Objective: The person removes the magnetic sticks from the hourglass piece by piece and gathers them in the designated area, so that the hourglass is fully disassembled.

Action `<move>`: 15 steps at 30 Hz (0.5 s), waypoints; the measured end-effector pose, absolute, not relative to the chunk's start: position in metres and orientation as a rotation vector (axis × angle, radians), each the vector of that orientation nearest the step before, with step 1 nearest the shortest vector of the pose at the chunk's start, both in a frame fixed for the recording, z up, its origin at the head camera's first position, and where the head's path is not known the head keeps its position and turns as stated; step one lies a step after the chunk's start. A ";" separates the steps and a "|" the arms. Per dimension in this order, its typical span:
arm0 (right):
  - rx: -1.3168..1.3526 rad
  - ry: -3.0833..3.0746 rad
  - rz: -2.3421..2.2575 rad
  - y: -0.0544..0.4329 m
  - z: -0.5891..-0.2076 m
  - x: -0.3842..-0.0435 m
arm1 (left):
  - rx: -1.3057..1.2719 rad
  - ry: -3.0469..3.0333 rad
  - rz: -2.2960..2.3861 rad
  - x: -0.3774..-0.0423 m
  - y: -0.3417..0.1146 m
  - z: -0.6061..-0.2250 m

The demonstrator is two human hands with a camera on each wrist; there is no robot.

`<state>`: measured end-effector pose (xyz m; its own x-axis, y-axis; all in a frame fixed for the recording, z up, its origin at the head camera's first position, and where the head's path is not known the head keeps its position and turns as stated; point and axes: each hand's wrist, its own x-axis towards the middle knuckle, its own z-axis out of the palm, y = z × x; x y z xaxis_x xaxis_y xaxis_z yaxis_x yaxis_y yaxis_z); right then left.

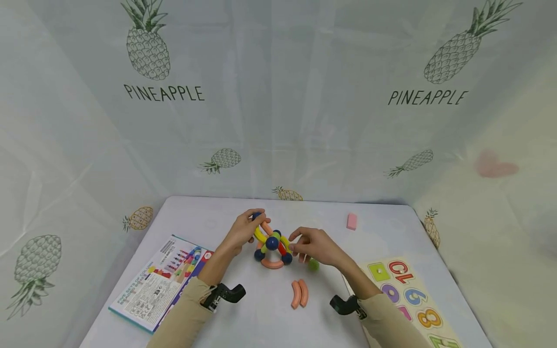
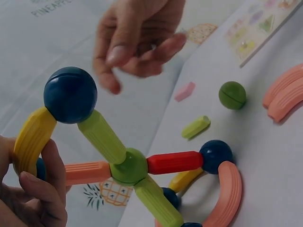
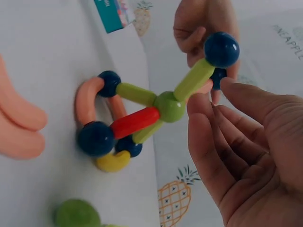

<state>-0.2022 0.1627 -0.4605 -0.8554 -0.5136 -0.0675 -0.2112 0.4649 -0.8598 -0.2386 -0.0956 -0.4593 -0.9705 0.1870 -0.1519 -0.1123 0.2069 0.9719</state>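
A magnetic ball-and-stick model (image 1: 271, 243) stands on the table, with blue balls, a green centre ball (image 2: 129, 166), straight green sticks, a red stick (image 2: 174, 162) and curved orange and yellow sticks. My left hand (image 1: 241, 232) grips its upper left part, fingers round a yellow curved stick (image 2: 33, 137) by a blue ball. Close to the model's right side is my right hand (image 1: 316, 245), fingers loosely bent; nothing shows between them in the right wrist view. A loose green ball (image 2: 232, 95) and a short green stick (image 2: 196, 127) lie below the right hand.
Two orange curved sticks (image 1: 299, 294) lie nearer the front. A pink block (image 1: 351, 221) is at the back right. On the left lies a printed booklet or box (image 1: 161, 282); a number puzzle board (image 1: 406, 299) lies on the right, partly under the right forearm.
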 end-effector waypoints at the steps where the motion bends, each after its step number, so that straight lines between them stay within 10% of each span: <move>1: -0.632 2.412 -1.352 0.159 -0.459 -0.206 | 0.080 2.243 1.847 -0.238 -0.096 -0.459; 15: -0.779 2.637 -1.308 0.102 -0.447 -0.252 | -0.005 2.248 1.850 -0.243 -0.097 -0.457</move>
